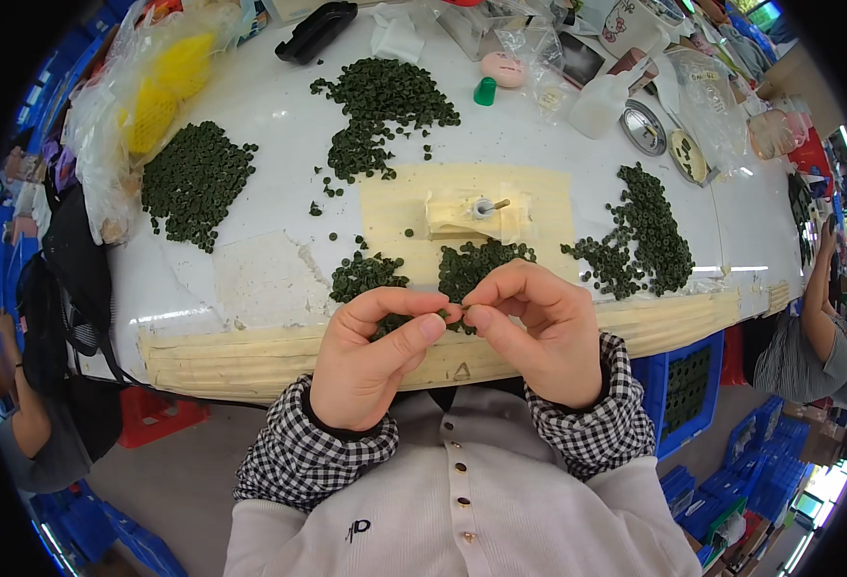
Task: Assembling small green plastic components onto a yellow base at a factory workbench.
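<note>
Over the table's near edge, my left hand [371, 351] and my right hand [544, 332] meet fingertip to fingertip. Thumb and forefinger of each are pinched at a small green piece [447, 313], mostly covered by the fingers. Just behind them lie two heaps of small round dark green pieces, one heap [366, 276] beyond my left hand and another heap [476, 264] beyond my right. Farther back, a small block wrapped in cream tape [448, 213] is fixed on a taped patch, with a metal pin [486, 207] sticking out of it.
More dark green pieces lie in a left heap [198, 183], a back heap [385, 101] and a right heap [645, 231]. Plastic bags [106, 125], a black tray [316, 32], a green cap [484, 91] and round tins [643, 128] stand farther off. Co-workers sit at both sides.
</note>
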A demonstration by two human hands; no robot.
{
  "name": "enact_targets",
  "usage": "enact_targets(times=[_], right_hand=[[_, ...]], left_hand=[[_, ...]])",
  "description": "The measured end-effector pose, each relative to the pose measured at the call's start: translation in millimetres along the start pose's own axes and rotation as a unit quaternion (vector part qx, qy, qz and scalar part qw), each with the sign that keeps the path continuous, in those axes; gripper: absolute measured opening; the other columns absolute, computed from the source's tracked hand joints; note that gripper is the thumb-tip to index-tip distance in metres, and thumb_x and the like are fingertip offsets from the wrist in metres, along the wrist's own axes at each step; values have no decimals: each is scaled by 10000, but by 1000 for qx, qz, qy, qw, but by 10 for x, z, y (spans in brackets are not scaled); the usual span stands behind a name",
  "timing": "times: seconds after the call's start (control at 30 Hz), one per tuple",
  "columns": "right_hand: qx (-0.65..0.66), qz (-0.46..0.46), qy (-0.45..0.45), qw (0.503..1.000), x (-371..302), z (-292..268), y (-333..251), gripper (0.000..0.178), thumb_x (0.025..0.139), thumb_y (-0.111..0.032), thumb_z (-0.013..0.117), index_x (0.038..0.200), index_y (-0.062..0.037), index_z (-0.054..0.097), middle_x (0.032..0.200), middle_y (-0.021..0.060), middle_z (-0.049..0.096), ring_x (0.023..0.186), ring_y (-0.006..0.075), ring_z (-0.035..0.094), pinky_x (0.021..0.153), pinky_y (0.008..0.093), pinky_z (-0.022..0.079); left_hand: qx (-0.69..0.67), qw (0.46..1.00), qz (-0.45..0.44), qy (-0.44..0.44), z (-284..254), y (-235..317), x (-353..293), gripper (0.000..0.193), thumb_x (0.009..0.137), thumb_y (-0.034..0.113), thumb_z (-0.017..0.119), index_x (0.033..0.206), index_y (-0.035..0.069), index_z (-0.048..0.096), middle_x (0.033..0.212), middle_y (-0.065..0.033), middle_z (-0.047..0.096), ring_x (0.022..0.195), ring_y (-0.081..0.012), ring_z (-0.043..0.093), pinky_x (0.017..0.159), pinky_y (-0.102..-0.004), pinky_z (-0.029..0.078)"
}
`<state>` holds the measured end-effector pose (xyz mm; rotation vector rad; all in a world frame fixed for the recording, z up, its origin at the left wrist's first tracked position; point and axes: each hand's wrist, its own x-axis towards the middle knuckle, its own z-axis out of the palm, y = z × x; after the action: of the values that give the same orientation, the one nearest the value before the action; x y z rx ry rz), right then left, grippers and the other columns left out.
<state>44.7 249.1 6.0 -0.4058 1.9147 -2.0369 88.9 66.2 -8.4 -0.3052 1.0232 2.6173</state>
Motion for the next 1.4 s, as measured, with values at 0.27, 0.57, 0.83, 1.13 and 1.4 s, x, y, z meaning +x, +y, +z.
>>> enact_targets(times=[0.27,0.57,0.83,1.13,1.4], right_hand=[[-205,-147,51,966,11,100,-82,96,755,55,655,837,29,615,810,90,613,686,138,618,610,231,514],[-286,-252,88,920,20,167,-18,148,698,62,694,820,6,630,773,82,596,638,159,589,554,256,489],[-135,-163,-18,977,38,16,-64,159,714,39,688,862,-5,657,787,57,588,659,118,558,575,227,457],[-270,-262,-52,925,67,-56,-116,181,687,-6,734,845,-25,648,776,70,568,640,184,558,544,268,452],[-322,-310,-42,894,72,-40,-71,200,673,-60,748,841,-31,641,766,71,565,638,213,562,537,298,464]], left_hand=[[43,998,45,19,45,-28,4,172,818,-43,637,982,8,638,950,-83,659,876,-115,604,788,-226,474],[68,996,42,48,49,-33,-5,159,817,-45,635,963,17,634,891,-50,642,725,-67,539,637,-191,424],[-36,997,-42,-44,-19,20,21,131,831,-20,635,959,6,623,888,-35,628,679,-39,517,578,-166,402],[163,985,-40,-47,24,169,-1,103,844,22,632,928,-28,661,875,-78,679,809,-98,608,754,-226,481],[246,969,-10,-34,22,169,-15,110,851,48,620,906,-35,665,858,-89,685,803,-94,612,752,-222,481]])
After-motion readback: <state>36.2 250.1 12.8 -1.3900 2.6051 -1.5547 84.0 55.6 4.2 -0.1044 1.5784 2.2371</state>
